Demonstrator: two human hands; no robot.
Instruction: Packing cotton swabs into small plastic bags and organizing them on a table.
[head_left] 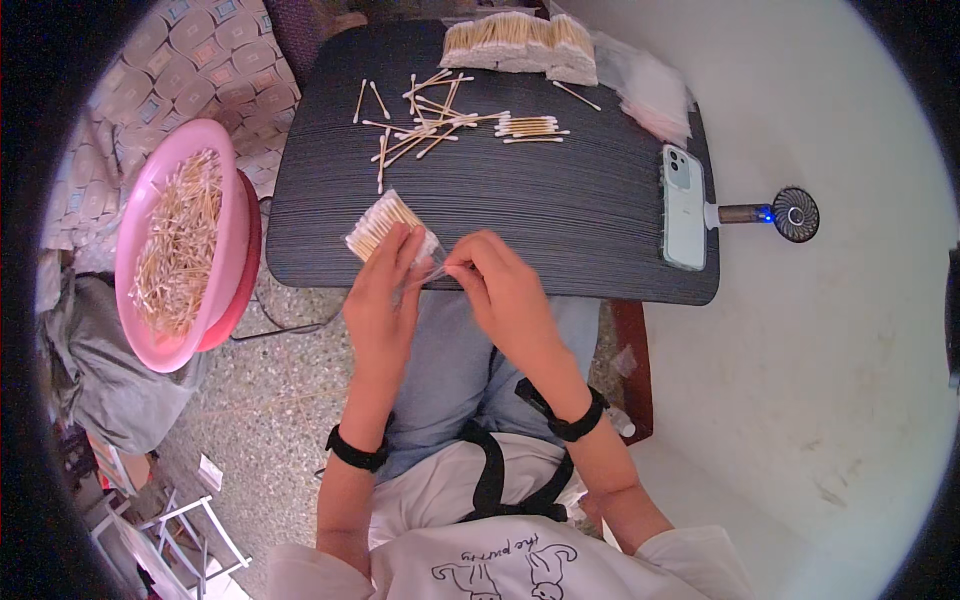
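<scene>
A small clear bag of cotton swabs [384,224] is held over the near edge of the dark table [590,215], tilted, with its swabs side by side. My left hand [378,290] grips it, fingers laid across the swabs. The thumb and fingers of my right hand [508,300] pinch the bag's loose plastic end [436,268]. Whether that end is sealed cannot be made out. Beyond the hands lies a loose heap of cotton swabs [432,122]. Right of the heap, several more swabs [528,126] lie in a neat row.
Filled swab packs [515,46] line the far edge, beside a pile of clear plastic bags [655,98]. A white phone [684,215] and a small black fan [796,214] are at the right edge. To the left stands a pink basin [226,255] full of loose swabs.
</scene>
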